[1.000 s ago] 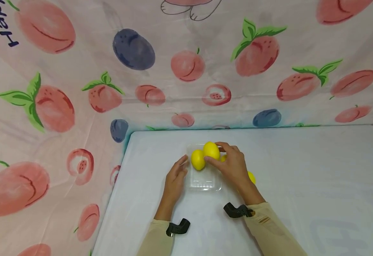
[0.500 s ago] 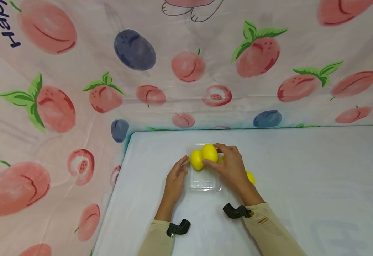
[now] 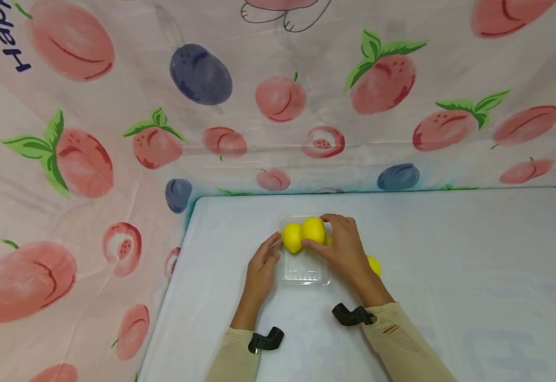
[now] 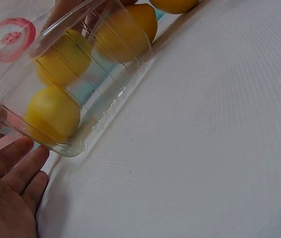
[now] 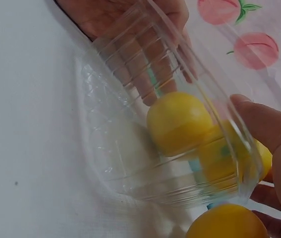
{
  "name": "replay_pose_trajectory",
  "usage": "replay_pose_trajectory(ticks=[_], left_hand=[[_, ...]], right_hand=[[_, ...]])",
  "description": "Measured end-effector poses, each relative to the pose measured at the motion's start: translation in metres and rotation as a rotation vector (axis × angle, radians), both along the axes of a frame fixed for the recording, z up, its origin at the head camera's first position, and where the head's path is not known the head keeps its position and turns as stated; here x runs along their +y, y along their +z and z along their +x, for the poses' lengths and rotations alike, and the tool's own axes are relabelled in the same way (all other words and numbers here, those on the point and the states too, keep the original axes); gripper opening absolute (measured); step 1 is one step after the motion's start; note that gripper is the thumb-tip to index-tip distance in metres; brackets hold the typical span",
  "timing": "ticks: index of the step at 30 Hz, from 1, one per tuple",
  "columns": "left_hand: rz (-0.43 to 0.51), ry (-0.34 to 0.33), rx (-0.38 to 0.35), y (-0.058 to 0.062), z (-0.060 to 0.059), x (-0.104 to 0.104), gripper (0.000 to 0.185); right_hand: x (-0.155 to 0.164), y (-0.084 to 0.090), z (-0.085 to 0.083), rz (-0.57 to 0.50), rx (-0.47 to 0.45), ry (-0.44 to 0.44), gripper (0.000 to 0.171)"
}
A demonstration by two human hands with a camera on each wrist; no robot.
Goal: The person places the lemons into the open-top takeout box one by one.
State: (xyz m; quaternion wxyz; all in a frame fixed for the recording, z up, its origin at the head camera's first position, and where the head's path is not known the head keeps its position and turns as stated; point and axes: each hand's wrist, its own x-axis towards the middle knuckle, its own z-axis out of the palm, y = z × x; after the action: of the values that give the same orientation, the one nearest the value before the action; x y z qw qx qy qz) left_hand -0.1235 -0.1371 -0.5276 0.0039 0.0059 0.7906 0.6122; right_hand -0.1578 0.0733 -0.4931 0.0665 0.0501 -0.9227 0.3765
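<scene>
One white table (image 3: 454,286): all the action's around the see-through box near its far edge.
Clear box (image 3: 302,268): ribbed plastic with a rounded rim, hasn't really moved in the last second.
Right hand (image 3: 347,244): thumb and fingers pinching a lemon, and it's sunk a touch lower than a second ago.
Left hand (image 3: 260,265): hasn't budged lol, fingers loosely stretched out, gripping nothing. Tips sit right by the box wall; can't tell if they touch.
Held lemon (image 3: 313,229): at the far end of the box, snug against its neighbour. Can't see if it's on the bottom, but I'd call it nearly placed.
Neighbour lemon (image 3: 292,237): in the box too, slid a hair toward the left hand. Guessing it's getting nudged over to make room.
Third lemon (image 3: 329,240): outside, just beside the box, mostly behind the right hand.
Fourth lemon (image 3: 374,265): peeking out past the right wrist, also outside.
Lemon skin: bright yellow from above, smooth, slightly shiny, no marks I can spot.
</scene>
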Motion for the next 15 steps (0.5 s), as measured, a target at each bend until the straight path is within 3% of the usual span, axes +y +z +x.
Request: replay_pose_trajectory(ticks=[4, 15], left_hand=[[0.015, -0.012, 0.012, -0.007, -0.0013, -0.003, 0.046], [-0.003, -0.034, 0.027, -0.0074, -0.0004, -0.0059, 0.045]], right_hand=[[0.0008, -0.001, -0.0008, 0.002, 0.02, 0.026, 0.074], [0.002, 0.0014, 0.0021, -0.017, 0.068, 0.08, 0.059]])
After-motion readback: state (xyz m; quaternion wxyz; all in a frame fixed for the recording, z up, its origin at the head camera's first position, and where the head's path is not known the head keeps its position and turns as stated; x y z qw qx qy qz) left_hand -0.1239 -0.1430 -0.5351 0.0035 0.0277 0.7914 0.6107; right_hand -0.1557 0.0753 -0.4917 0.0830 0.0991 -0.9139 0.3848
